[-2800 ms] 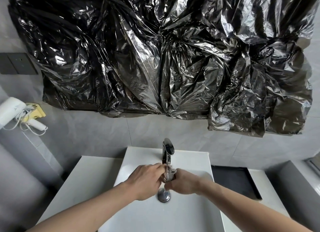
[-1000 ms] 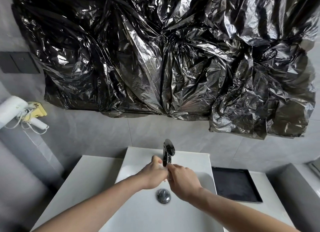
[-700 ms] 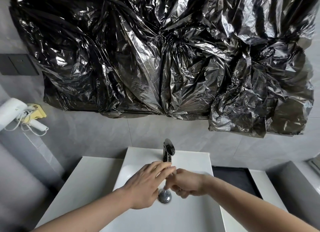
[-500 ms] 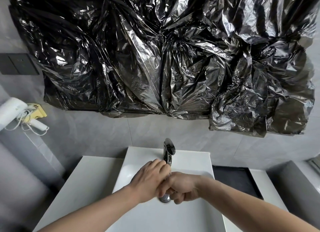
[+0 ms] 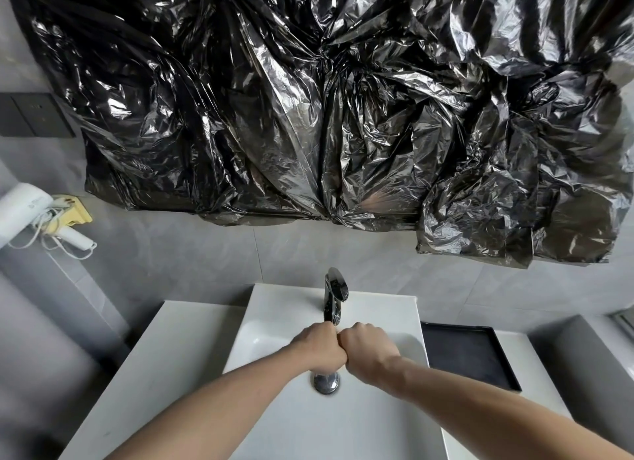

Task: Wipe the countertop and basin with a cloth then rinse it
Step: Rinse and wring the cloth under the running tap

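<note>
Left hand and right hand, fists touching over basin, faucet at 12 o'clock. Both grips curled tight; contents can't be told.

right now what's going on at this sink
A person stands over the white basin, both fists pressed together just under the dark faucet and above the drain. The left hand and right hand are curled tight, as if wringing something, but no cloth shows between them. A black tray sits on the counter to the right.
</note>
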